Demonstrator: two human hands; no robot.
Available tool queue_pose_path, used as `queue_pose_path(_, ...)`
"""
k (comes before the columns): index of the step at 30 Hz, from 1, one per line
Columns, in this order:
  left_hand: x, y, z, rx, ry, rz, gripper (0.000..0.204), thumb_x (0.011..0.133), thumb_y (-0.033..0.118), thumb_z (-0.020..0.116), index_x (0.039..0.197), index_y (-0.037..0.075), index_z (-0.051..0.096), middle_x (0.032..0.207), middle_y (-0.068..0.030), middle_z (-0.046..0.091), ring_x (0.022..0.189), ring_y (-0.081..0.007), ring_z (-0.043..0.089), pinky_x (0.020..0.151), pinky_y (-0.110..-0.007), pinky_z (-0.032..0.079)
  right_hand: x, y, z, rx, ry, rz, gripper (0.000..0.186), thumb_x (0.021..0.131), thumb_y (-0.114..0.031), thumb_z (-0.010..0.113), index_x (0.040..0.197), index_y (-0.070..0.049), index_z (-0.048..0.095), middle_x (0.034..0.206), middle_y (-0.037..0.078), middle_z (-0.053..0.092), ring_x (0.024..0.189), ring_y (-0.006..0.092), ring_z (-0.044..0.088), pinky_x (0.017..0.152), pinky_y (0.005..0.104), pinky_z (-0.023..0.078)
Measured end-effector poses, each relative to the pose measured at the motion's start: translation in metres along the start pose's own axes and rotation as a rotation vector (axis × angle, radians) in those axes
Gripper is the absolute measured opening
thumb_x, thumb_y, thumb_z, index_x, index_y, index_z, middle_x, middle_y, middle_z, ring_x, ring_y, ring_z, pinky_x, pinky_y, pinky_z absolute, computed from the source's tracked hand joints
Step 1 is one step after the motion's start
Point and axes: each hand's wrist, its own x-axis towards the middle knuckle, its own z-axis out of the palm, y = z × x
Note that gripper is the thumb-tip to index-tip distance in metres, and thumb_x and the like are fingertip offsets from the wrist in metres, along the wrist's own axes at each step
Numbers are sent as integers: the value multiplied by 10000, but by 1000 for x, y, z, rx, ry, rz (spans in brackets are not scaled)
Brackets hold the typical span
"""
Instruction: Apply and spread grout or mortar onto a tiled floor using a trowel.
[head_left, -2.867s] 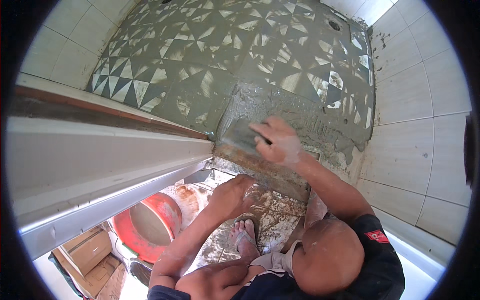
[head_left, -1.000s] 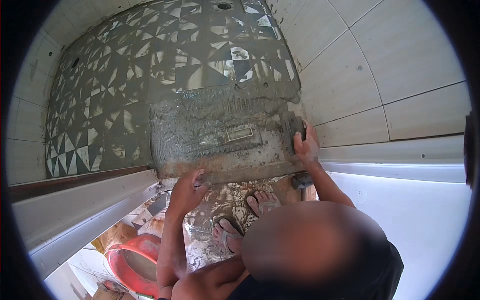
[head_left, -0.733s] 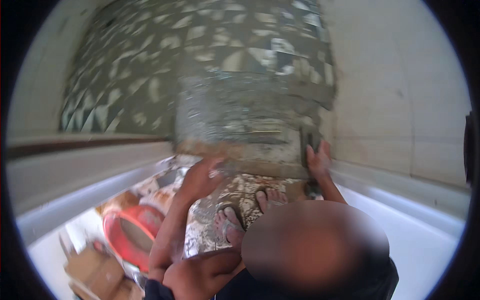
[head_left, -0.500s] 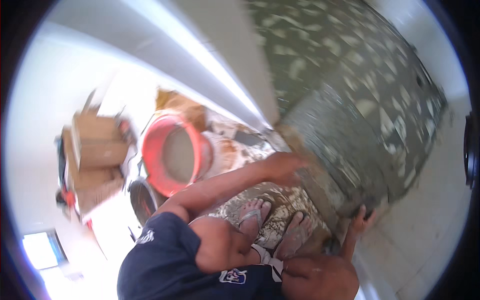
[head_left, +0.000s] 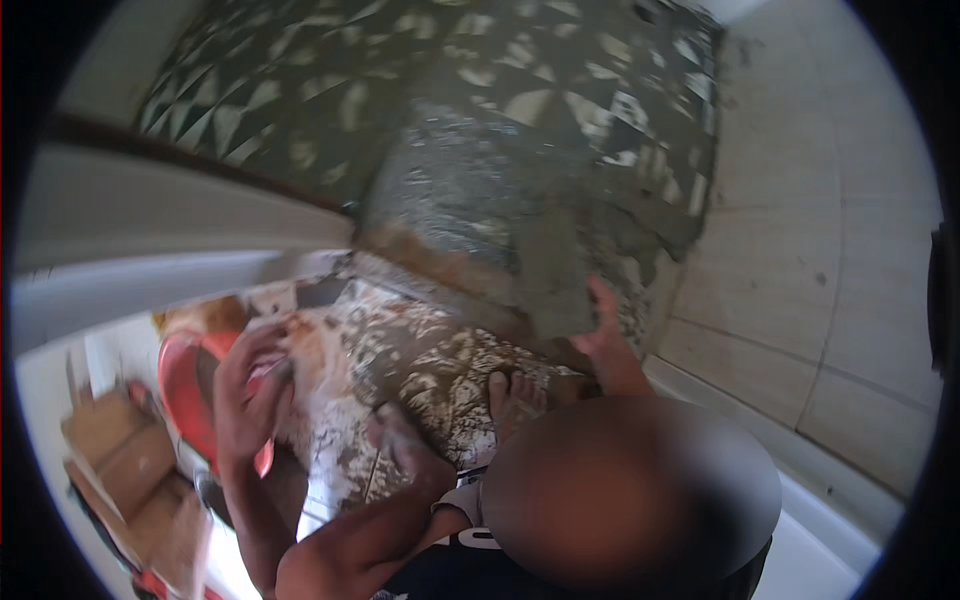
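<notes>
My left hand (head_left: 250, 392) is raised beside the red bucket (head_left: 185, 385), its fingers loosely curled and the thumb apart. No held thing shows clearly in it. My right hand (head_left: 607, 338) reaches low over the floor, thumb and fingers apart, at the edge of a smooth grey rectangular patch (head_left: 553, 275). Whether that patch is a flat tool or smoothed mortar, I cannot tell. Wet grey mortar (head_left: 450, 165) covers part of the patterned tile floor (head_left: 545, 105) beyond it.
A raised doorway sill (head_left: 435, 290) lies before my feet. The white door frame (head_left: 190, 215) stands at left, a pale tiled wall (head_left: 760, 270) at right. Cardboard boxes (head_left: 130, 450) are beyond the bucket. Mortar is smeared on the floor (head_left: 420, 355) round my feet.
The view has turned, bringing more of the tiled floor into sight. My left hand has moved from the sill back toward the bucket. My right hand has come over the mortar near the sill.
</notes>
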Motion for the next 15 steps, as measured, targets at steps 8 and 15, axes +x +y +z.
queue_pose_path(8, 29, -6, -12, 153, 42, 6, 399, 985, 126, 708, 1355, -14, 662, 1223, -114, 740, 1064, -190, 710, 945, -343, 554, -2, -67, 129, 474, -163, 411, 441, 1060, -159, 615, 1478, -20, 586, 1353, 116, 707, 1228, 225, 696, 1049, 405, 562)
queue_pose_path(15, 29, -1, -1, 105, -54, 61, 430, 977, 164, 757, 1361, -5, 663, 1247, -132, 734, 1088, -231, 716, 953, -358, 559, -20, 21, 191, -50, -76, 614, 370, 1087, -213, 619, 1406, -31, 660, 1318, 92, 724, 1183, 219, 715, 982, 385, 585)
